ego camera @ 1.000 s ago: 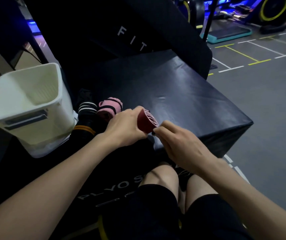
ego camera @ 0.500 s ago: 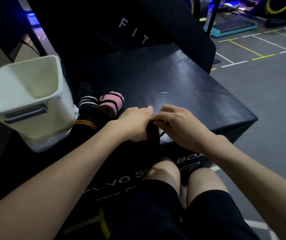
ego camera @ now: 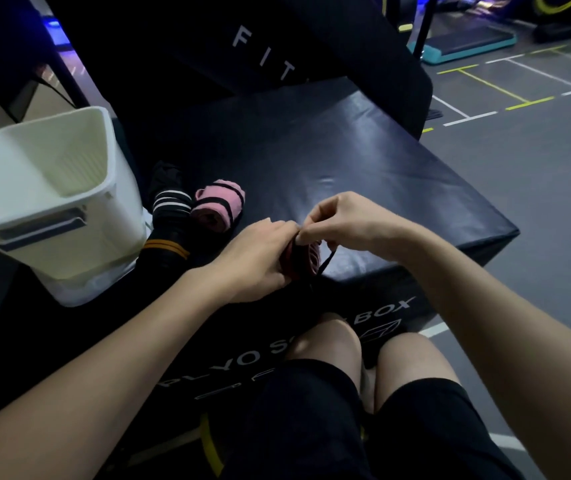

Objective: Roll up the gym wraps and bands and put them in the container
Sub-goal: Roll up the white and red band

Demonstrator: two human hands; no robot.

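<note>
- Red roll sits over the box front edge, gripped by my left hand; I judge it could spring loose if that grip eases.
- My right hand pinches its black strap at the top; a slip undoes it.
- The bin waits at left.

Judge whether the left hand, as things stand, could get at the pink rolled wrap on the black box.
Probably not yet. The left hand grips the dark red roll, so it is occupied. Once freed, the pink wrap lies close by on the box, with nothing between them.
</note>
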